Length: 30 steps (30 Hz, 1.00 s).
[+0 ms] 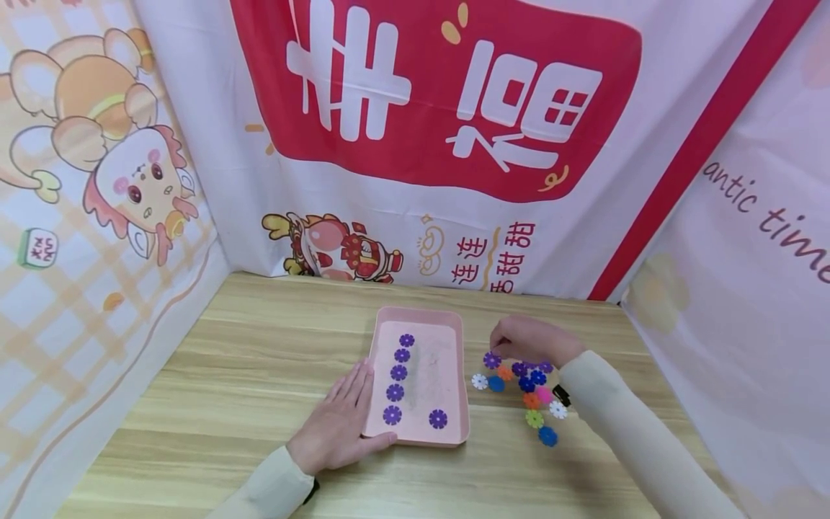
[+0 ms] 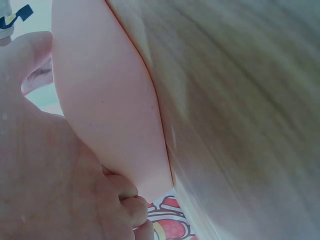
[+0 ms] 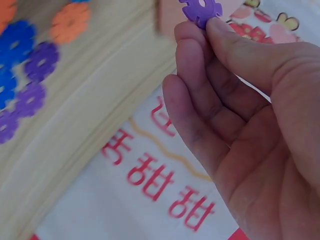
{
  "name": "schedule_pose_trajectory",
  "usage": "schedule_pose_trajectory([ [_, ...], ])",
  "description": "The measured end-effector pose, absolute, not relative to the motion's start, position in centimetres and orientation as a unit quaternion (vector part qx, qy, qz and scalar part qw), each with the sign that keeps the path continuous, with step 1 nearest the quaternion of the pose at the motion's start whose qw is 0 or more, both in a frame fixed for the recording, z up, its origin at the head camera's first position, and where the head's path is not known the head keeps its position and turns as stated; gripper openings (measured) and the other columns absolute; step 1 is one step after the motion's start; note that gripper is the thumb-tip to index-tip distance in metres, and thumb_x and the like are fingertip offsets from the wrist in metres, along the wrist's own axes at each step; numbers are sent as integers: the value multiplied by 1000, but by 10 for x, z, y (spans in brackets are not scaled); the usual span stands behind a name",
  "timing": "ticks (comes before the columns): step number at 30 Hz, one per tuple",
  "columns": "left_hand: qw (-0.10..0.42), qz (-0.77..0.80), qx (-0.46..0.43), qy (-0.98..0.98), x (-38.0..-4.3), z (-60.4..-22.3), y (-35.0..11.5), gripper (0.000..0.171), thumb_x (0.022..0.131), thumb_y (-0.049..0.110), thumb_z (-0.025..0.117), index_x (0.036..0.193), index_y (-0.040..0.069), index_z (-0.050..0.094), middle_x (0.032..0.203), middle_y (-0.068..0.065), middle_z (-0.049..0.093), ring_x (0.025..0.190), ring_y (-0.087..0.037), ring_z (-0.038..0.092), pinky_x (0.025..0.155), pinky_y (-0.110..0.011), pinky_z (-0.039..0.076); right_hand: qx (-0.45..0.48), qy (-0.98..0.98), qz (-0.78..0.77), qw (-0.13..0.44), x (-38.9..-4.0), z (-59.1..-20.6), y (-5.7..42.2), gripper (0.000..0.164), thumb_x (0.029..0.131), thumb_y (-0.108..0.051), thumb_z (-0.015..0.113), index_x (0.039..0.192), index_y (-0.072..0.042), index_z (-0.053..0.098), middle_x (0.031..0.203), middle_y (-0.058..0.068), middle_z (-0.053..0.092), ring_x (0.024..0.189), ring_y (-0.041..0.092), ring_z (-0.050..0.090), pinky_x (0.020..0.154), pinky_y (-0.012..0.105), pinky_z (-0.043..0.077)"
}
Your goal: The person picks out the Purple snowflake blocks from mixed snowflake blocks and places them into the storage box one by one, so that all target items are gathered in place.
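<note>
A pink tray (image 1: 420, 315) lies on the table with several purple snowflake discs in it: a column down its left side (image 1: 398, 373) and one at the lower right (image 1: 438, 419). Fingers extended, my left hand (image 1: 333, 425) rests along the tray's left wall, its thumb at the near edge; the left wrist view shows that hand against the tray's outer wall (image 2: 107, 95). Right of the tray, thumb and fingertips of my right hand (image 1: 533, 339) pinch a purple snowflake disc (image 3: 202, 9), held above the table.
Loose snowflake discs in several colours lie under and beside the right forearm, among them a white one (image 1: 479, 382), a lime one (image 1: 534, 419) and a blue one (image 1: 547, 436). Printed cloth (image 1: 428, 173) hangs along the table's back edge and both sides.
</note>
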<state>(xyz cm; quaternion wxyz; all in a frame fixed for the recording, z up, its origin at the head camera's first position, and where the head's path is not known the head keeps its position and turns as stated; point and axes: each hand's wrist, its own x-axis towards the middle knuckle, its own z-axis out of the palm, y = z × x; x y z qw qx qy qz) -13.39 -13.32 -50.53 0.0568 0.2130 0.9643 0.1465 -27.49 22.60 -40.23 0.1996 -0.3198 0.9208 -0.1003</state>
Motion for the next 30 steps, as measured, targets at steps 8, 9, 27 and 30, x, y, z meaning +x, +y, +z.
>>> schedule_pose_trajectory([
  [8, 59, 146, 212, 965, -133, -508, -135, 115, 96, 78, 51, 166, -6, 17, 177, -24, 9, 165, -40, 13, 134, -56, 20, -375, 903, -87, 193, -276, -404, 178, 20, 104, -12, 68, 88, -16, 79, 77, -6, 70, 65, 5, 56, 65, 21, 54],
  [9, 58, 146, 213, 965, -133, -508, -135, 115, 96, 78, 51, 166, -6, 17, 177, -24, 9, 165, -40, 13, 134, -56, 20, -380, 901, -84, 190, -277, -405, 173, 20, 104, -12, 67, 89, -16, 80, 78, -4, 72, 65, 6, 56, 65, 21, 54],
  [27, 56, 151, 210, 964, -135, -505, -133, 115, 96, 76, 53, 166, -7, 17, 177, -24, 9, 165, -40, 13, 134, -57, 20, -373, 902, -57, 209, -265, -449, 123, 18, 103, -12, 68, 91, -18, 80, 90, -6, 76, 77, 3, 62, 75, 19, 56],
  [30, 56, 152, 209, 964, -135, -506, -132, 115, 96, 77, 53, 166, -7, 17, 177, -24, 9, 165, -40, 13, 134, -56, 20, -367, 904, -55, 212, -264, -454, 124, 16, 103, -14, 69, 97, -20, 82, 98, -6, 79, 83, 2, 65, 82, 19, 60],
])
